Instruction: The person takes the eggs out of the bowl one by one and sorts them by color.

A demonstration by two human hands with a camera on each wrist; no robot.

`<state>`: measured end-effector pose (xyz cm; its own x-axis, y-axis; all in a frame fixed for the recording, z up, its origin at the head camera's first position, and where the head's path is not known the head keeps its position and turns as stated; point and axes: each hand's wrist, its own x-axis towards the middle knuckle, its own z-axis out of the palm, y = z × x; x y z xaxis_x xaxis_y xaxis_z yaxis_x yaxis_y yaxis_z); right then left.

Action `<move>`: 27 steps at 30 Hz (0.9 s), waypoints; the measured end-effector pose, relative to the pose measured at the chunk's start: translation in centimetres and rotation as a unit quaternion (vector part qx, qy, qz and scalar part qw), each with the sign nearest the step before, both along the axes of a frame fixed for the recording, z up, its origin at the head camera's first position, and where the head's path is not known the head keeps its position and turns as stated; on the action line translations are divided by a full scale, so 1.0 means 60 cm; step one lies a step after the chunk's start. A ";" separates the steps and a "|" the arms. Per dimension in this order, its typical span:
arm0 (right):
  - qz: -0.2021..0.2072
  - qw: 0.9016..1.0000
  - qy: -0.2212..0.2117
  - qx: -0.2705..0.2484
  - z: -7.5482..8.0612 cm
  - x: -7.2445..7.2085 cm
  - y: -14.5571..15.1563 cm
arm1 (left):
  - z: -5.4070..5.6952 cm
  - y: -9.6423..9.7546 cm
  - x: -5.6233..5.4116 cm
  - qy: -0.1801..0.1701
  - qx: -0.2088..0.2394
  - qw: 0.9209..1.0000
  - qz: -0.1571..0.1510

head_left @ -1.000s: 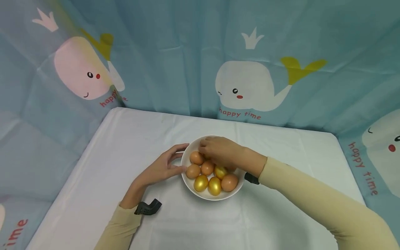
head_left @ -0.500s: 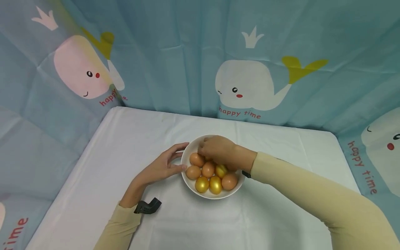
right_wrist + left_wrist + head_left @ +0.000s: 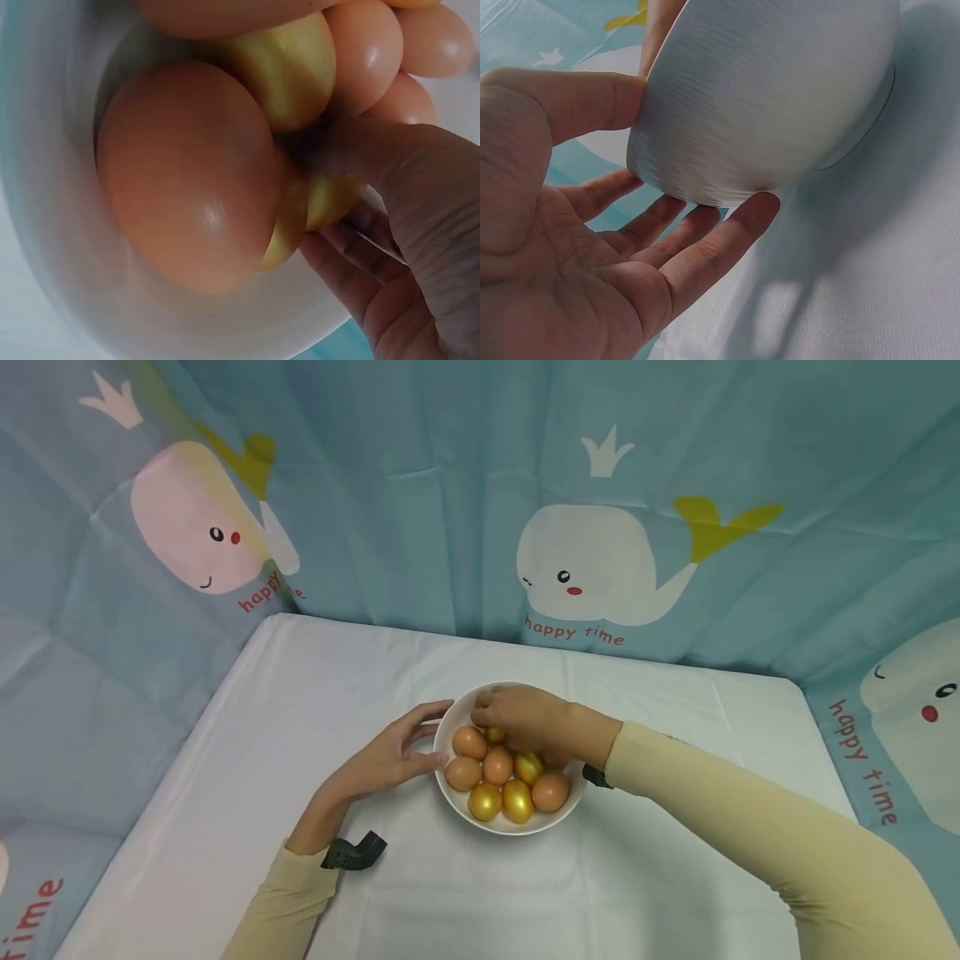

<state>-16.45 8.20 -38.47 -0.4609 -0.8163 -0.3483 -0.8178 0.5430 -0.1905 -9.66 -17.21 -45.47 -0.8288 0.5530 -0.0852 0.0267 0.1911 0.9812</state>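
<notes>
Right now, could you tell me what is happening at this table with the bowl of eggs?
A person is working at a white bowl of brown and gold eggs on the white table. The left hand rests open against the bowl's outer wall, steadying it. The right hand reaches into the far side of the bowl, its fingers curled round a gold egg among the others. No egg lies outside the bowl.

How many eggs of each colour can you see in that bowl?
Brown eggs: 4
Gold eggs: 4
Total: 8 in view from the head camera; the right hand covers part of the bowl and may hide more.
</notes>
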 end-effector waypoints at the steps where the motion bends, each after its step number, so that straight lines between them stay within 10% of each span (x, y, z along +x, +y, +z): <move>1: 0.002 1.000 0.003 -0.004 -0.001 -0.001 0.001 | 0.000 0.001 -0.001 0.001 0.001 1.000 -0.002; 16: -0.048 0.997 0.009 -0.053 0.022 0.003 0.031 | -0.001 0.016 0.000 -0.018 0.006 1.000 0.007; 27: -0.124 0.973 -0.043 -0.191 0.028 0.015 0.067 | 0.001 0.006 0.003 -0.006 0.005 1.000 0.002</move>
